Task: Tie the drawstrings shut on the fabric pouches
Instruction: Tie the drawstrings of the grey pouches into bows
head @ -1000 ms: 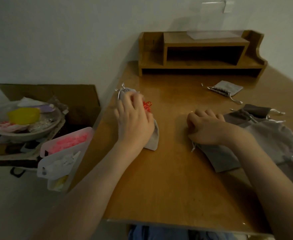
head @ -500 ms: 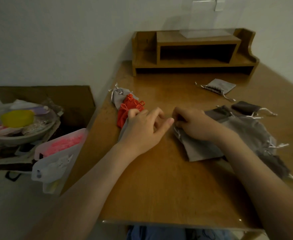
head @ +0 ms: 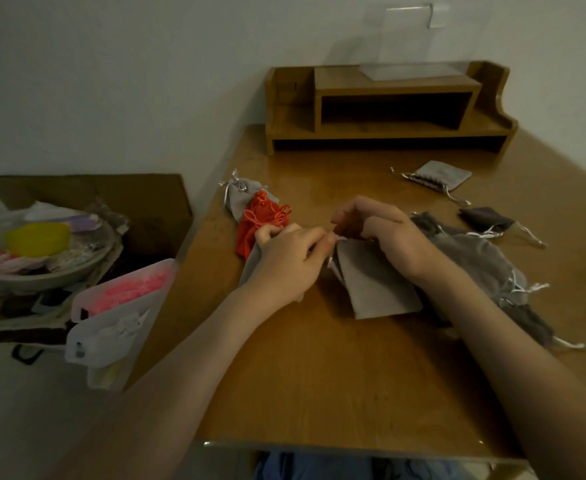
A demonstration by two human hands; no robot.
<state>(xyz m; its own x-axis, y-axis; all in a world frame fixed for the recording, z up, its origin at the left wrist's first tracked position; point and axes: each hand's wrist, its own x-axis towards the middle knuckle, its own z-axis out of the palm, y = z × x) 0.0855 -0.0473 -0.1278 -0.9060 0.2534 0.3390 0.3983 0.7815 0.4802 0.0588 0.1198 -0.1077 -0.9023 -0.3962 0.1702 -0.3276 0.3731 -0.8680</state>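
Note:
A flat grey pouch (head: pixel 378 285) lies in the middle of the wooden table (head: pixel 319 393), its mouth pointing away from me. My left hand (head: pixel 288 261) pinches the silver drawstring at the mouth's left corner. My right hand (head: pixel 381 230) grips the mouth from the right. To the left lie a red pouch (head: pixel 260 223) and a tied grey pouch (head: pixel 241 195). A heap of grey pouches (head: pixel 485 265) sits under my right forearm. Farther back rest a small light grey pouch (head: pixel 438 174) and a dark one (head: pixel 487 220).
A wooden desk shelf (head: pixel 385 109) stands against the wall at the back. Off the table's left edge are a translucent plastic bag with pink contents (head: pixel 122 303), a bowl holding a yellow item (head: pixel 38 251) and a cardboard box (head: pixel 118 202).
My left hand left the pouches at the left and came over to the grey pouch's mouth. The right hand pulled that pouch toward the middle and raised its fingers at the opening.

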